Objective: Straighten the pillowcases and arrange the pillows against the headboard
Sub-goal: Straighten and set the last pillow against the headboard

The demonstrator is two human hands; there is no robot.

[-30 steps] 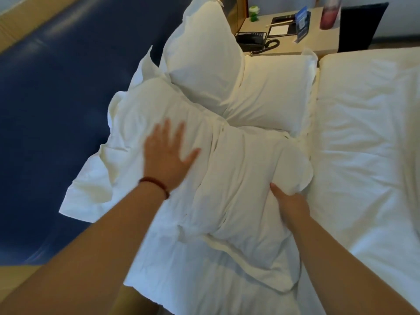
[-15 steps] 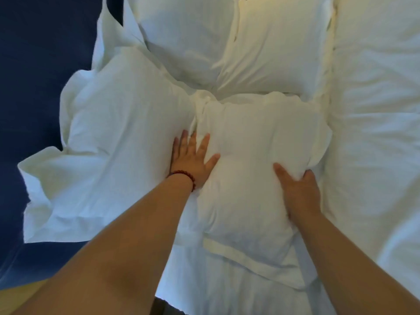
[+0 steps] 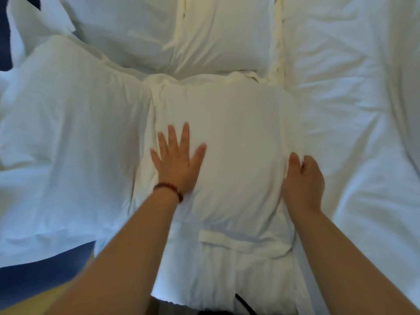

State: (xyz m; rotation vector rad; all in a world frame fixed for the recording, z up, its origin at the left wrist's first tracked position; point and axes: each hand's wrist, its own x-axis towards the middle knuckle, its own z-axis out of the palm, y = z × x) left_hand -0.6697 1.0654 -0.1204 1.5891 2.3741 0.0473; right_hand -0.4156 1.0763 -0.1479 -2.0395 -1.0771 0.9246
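4 white pillows are showing as we are looking straight down onto a bed from the head view. We are pressing our left hand, fingers spread and palm flat, onto the near middle pillow; its grip is released, resting on the fabric and clasping nothing. A dark beaded bracelet is circling that wrist. Our right hand is cupping the pillow's right edge, fingers curled against the side; we cannot tell whether it is actually pinching the pillowcase or only bracing it.

This pillow is lying just below 2 others: a far left pillow and a far right pillow, sitting side by side and touching. A larger pillow is lying to the left, overhanging a dark blue surface, its flanged border loose and creased. A white duvet is covering the bed to the right.

We are judging the task as partly done. The middle pillowcase is looking fairly smooth, though a folded flap is bunching at its near end. The left pillow is looking unstraightened, and no headboard is clearly visible, so the final arranging is probably remaining.
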